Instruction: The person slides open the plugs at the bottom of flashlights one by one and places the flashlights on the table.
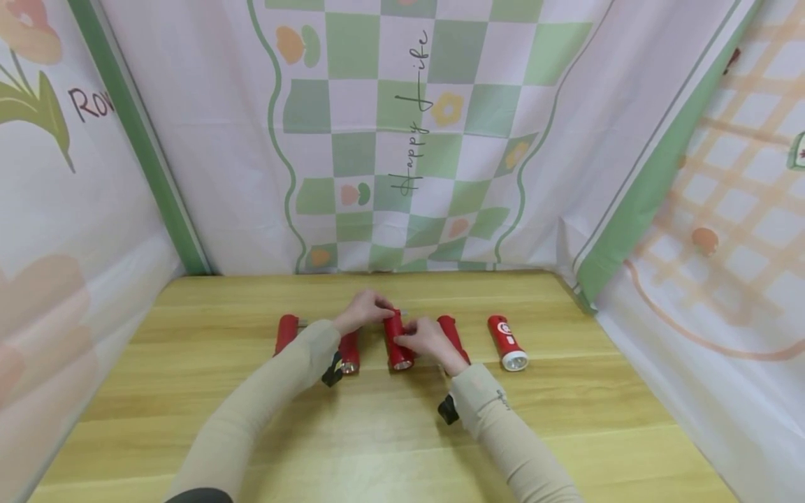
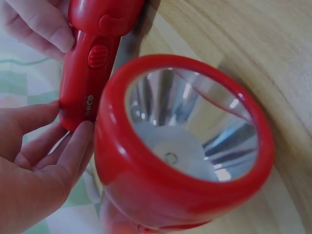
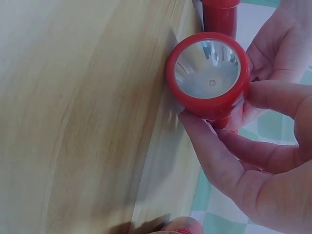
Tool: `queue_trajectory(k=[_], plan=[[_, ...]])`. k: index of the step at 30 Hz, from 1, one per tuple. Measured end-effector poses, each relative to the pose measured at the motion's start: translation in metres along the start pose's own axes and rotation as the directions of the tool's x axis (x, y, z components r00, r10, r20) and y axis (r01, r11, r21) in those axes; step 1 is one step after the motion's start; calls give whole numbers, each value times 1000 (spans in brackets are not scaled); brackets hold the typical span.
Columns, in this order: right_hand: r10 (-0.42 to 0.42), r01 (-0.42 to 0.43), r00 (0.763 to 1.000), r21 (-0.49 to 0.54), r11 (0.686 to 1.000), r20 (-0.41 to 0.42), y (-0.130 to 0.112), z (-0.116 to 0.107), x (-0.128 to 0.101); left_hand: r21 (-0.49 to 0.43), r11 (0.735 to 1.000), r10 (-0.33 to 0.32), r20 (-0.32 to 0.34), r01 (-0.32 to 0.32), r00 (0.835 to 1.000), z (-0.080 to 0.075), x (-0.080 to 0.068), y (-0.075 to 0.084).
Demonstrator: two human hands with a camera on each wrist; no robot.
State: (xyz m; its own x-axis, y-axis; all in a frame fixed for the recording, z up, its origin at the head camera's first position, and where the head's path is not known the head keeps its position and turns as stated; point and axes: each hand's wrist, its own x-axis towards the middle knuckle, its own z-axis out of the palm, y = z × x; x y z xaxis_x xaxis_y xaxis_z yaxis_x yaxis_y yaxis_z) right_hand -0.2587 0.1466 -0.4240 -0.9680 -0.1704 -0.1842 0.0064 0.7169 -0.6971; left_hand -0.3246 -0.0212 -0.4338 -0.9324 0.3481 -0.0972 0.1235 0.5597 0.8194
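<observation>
Sleeves: two beige sleeves point(image 1: 264, 398) reach in from the near edge toward the middle of the wooden surface point(image 1: 377, 433), each with a dark wrist device.
Right hand: the right hand point(image 1: 426, 340) sits at about 3 o'clock of the middle flashlight; its fingers point(image 3: 214, 146) and thumb curl round the lens end, gripping it.
Held flashlight: the red flashlight point(image 1: 397, 340) lies at the middle of the row, lens end point(image 3: 208, 73) toward the person, touching the surface along its side. The silver reflector shows in the right wrist view.
Left hand: the left hand point(image 1: 363, 309) is at about 11 o'clock of that flashlight; its fingers point(image 2: 73, 146) pinch the tail end of the red body point(image 2: 87, 78), whose switch faces the left wrist camera.
Near left neighbour: a second red flashlight point(image 2: 180, 146) lies just beside the left wrist, at 9 o'clock of the held one, lens toward the person.
Rest of the row: a further red flashlight point(image 1: 286, 332) lies at far 9 o'clock; one point(image 1: 451, 334) is partly hidden behind the right hand; another point(image 1: 506, 341), with a white label, lies at 3 o'clock, apart from the hands.
Backdrop: a green and white checked cloth point(image 1: 402, 140) hangs beyond the far edge.
</observation>
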Motion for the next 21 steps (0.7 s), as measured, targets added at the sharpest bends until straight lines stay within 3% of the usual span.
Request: queue_trajectory(k=[21], plan=[[-10,10,1000,-28,1000,0,0,3,1,41,999,7,21,-8,1000,2,1,-4]])
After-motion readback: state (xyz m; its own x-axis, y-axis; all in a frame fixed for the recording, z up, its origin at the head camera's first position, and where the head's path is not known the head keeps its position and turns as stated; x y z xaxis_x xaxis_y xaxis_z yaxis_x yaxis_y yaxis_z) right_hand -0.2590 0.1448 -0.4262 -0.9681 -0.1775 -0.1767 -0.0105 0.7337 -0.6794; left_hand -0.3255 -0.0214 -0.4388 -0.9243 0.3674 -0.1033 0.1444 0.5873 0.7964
